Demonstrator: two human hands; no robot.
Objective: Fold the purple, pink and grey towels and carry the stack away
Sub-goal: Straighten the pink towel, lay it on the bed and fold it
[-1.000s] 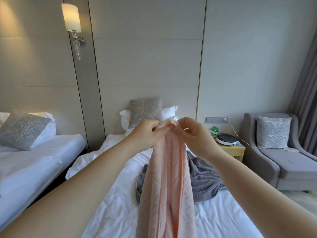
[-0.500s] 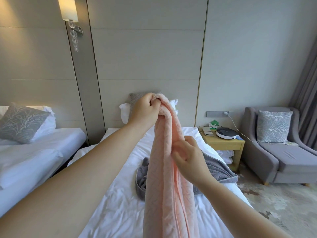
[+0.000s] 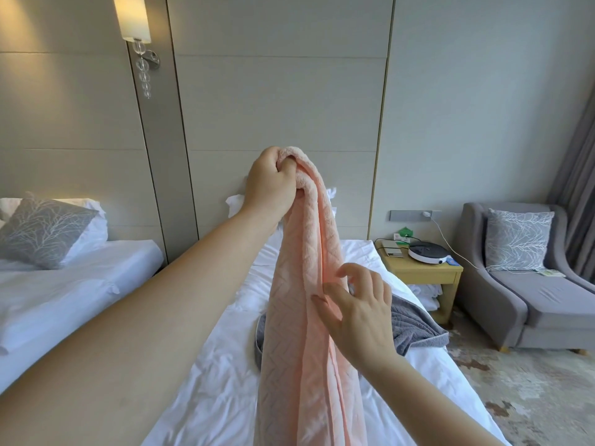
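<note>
A pink towel (image 3: 306, 333) with a zigzag weave hangs in a long bunched strip over the bed. My left hand (image 3: 269, 185) is raised high and clenched around its top end. Lower down, my right hand (image 3: 357, 304) rests against the towel's right edge, fingers spread, thumb and forefinger at the hem. A crumpled grey towel (image 3: 415, 326) lies on the white bed (image 3: 209, 381) behind the pink one, partly hidden by it. No purple towel is in view.
A second bed (image 3: 64, 284) with a grey cushion is at the left. To the right stand a wooden bedside table (image 3: 421, 272) carrying a round white device and a grey armchair (image 3: 531, 300). Patterned carpet lies between bed and chair.
My left hand has lifted the towel's top end higher. My right hand left the top, slid down the right edge and its fingers have spread.
</note>
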